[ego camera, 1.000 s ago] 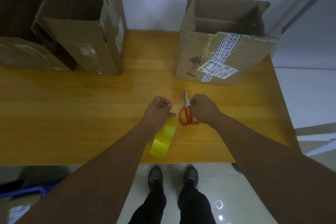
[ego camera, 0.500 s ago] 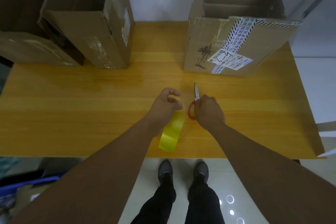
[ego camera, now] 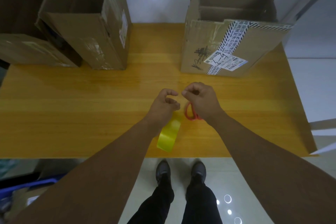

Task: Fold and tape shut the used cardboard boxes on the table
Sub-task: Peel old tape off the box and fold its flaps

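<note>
Right hand (ego camera: 201,101) lifted, hiding scissors (ego camera: 190,118) blades | left hand (ego camera: 163,104) overlaps tape (ego camera: 169,134) | both hands curled, grasp unclear

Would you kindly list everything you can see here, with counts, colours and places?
left boxes: two, brown, table's far left
right box: one, brown, open-topped, table's far right
table: one, yellow-brown wood, centre
tape roll: one, yellow, near edge, by left wrist
scissors: one pair, red handles, partly under right hand
crate: one, blue, floor, lower left
shoes: two, dark, floor
left hand: one, loosely curled, above tape roll
right hand: one, loosely curled, above scissors
</note>
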